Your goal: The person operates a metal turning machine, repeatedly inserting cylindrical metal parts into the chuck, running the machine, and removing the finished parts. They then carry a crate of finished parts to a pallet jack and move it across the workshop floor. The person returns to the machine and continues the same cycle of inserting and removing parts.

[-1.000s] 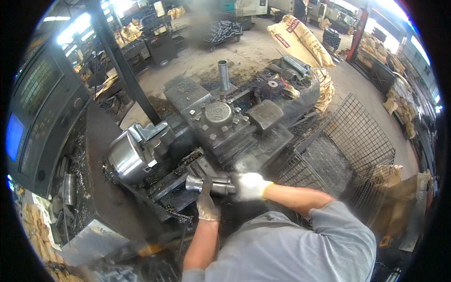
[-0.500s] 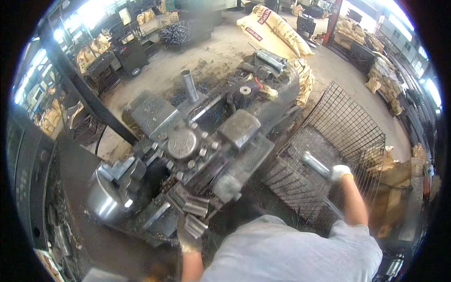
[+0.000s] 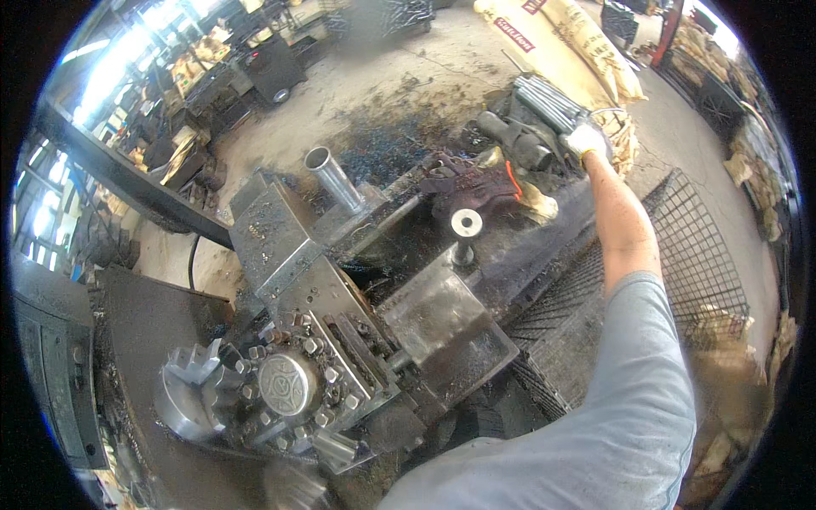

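Note:
My right hand (image 3: 586,141), in a white glove, reaches far forward to a stack of bright metal rods or tubes (image 3: 548,104) at the tailstock end of the lathe. It is at the near ends of the stack; the finger shape is too unclear to tell whether it grips one. My left hand is out of sight. Below lie the lathe's chuck (image 3: 191,395) with stepped jaws and the round-topped tool post (image 3: 287,384) ringed by square-headed bolts. A short ridged metal piece (image 3: 336,448) sits at the tool post's near side.
A wire mesh basket (image 3: 701,255) stands right of the lathe, partly behind my arm. An upright tube (image 3: 334,177) rises behind the carriage. Dark cloth (image 3: 480,189) lies near a round handle (image 3: 466,223). Large paper sacks (image 3: 561,42) lie on the floor beyond.
My right hand has left the basket, where it held a metal tube, and moved forward to the stack. My left hand has gone out of view. The view has shifted forward over the lathe.

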